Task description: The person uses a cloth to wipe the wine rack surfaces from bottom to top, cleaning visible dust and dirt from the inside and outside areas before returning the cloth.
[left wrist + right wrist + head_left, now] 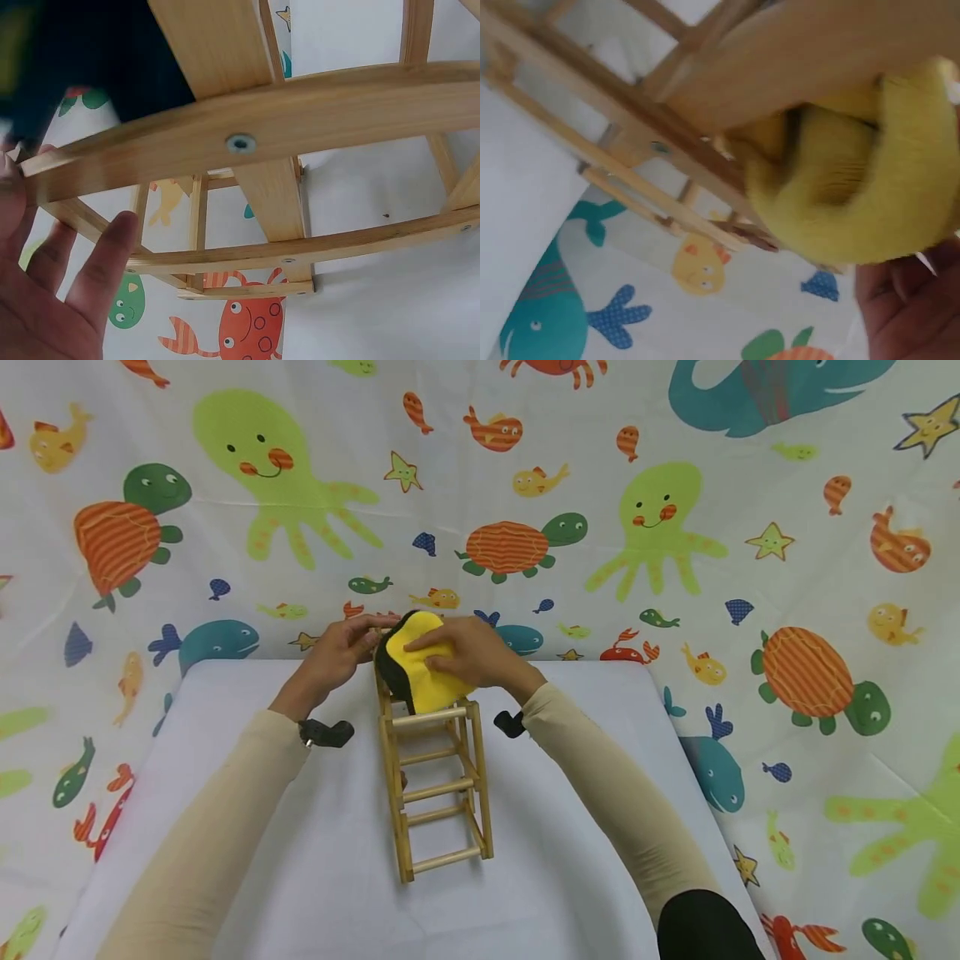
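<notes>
A small wooden rack (438, 792) with ladder-like rungs stands on the white table. At its far top end, my left hand (335, 649) holds the frame; in the left wrist view the fingers of that hand (71, 300) lie about the end of a curved wooden rail (322, 112). My right hand (480, 652) grips a yellow cloth (442, 687) with a dark reverse side, pressed over the upper part of the rack. Seen from the right wrist, the cloth (840, 232) is folded round a wooden bar, and part of the right hand (911, 307) shows below it.
The white table (570, 860) runs back to a white curtain (450, 468) printed with sea animals. Dark wrist-camera mounts (327, 732) jut from both wrists near the rack. Small screws (241, 143) dot the rails.
</notes>
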`<state>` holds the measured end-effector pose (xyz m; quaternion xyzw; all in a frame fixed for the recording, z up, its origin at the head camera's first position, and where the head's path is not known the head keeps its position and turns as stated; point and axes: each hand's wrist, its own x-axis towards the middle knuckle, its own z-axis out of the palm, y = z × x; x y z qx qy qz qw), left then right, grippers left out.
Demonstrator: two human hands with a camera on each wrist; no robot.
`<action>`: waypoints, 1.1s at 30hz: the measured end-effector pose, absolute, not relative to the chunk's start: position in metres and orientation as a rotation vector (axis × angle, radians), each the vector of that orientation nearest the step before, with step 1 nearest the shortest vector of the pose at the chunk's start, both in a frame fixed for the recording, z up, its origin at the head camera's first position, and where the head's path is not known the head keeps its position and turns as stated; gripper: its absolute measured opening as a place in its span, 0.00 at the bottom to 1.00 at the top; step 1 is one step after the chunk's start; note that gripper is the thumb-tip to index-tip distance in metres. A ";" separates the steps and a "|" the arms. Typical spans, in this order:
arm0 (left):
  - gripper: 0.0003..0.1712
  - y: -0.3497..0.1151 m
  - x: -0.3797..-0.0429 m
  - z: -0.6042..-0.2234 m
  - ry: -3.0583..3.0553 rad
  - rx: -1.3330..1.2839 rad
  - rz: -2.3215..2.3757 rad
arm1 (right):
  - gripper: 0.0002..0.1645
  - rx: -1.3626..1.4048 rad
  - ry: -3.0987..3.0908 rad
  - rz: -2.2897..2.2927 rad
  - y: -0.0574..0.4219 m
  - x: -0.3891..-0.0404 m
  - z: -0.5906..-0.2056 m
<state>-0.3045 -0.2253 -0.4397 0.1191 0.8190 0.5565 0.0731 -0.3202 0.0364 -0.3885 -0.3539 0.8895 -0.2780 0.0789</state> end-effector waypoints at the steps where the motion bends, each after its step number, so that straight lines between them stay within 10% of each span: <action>1: 0.24 -0.226 -0.305 -0.441 2.461 0.368 1.673 | 0.20 -1.068 2.663 -0.722 0.033 -0.321 -0.392; 20: 0.23 -0.220 -0.304 -0.445 2.434 0.420 1.699 | 0.15 -0.904 2.601 -0.426 0.018 -0.326 -0.384; 33: 0.24 -0.226 -0.303 -0.442 2.444 0.423 1.702 | 0.19 -0.770 2.745 -1.365 0.059 -0.330 -0.353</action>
